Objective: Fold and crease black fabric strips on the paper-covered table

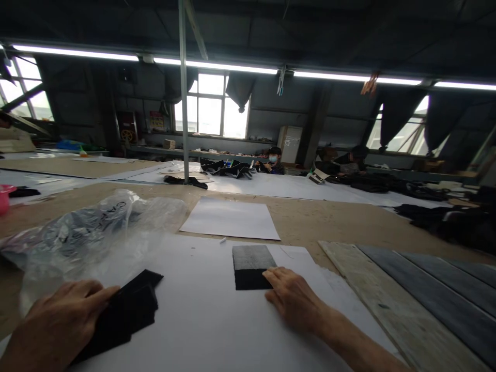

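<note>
At the lower left, my left hand is closed around several black fabric pieces, loosely stacked and fanned out, with the thumb on top. A piece of fabric, grey over its far half and black over its near half, lies flat on the white sheet. The fingers of my right hand are drawn together and pinch this piece at its right edge. Part of that edge is hidden under the fingertips.
Crumpled clear plastic bag at left; another white sheet and a small white stub farther off. At right lies a board beside long grey strips. A metal pole rises behind. A masked person sits across the tables.
</note>
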`<state>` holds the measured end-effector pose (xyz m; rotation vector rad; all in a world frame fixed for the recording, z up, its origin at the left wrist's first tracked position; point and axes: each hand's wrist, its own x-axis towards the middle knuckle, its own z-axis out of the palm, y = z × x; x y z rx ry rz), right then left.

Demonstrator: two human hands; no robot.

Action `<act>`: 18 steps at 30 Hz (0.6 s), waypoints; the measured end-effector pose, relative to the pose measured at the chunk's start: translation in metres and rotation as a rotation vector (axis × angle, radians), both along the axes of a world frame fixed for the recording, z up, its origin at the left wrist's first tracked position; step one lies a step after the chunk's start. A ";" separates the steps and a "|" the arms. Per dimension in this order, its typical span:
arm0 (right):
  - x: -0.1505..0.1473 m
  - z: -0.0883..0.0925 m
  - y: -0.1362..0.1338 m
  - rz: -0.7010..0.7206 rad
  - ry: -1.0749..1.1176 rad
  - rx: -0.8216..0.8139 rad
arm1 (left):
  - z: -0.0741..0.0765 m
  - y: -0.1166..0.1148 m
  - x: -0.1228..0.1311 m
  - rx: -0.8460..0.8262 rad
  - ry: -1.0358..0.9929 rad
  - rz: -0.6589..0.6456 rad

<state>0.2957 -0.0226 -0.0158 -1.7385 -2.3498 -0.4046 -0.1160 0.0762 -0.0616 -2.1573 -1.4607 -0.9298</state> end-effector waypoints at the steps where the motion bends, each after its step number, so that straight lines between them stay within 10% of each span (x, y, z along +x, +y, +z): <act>1: 0.000 0.000 0.007 0.008 -0.040 -0.037 | 0.004 0.001 -0.001 0.024 0.092 0.012; 7: 0.005 0.010 0.024 0.129 -0.268 -0.219 | 0.016 -0.026 0.027 0.220 0.080 -0.179; 13: -0.002 0.013 0.034 0.069 -0.342 -0.238 | 0.022 -0.076 0.109 -0.059 0.016 -0.717; 18: -0.020 -0.001 0.026 -0.064 -0.265 -0.156 | 0.018 -0.086 0.164 -0.287 0.123 -0.912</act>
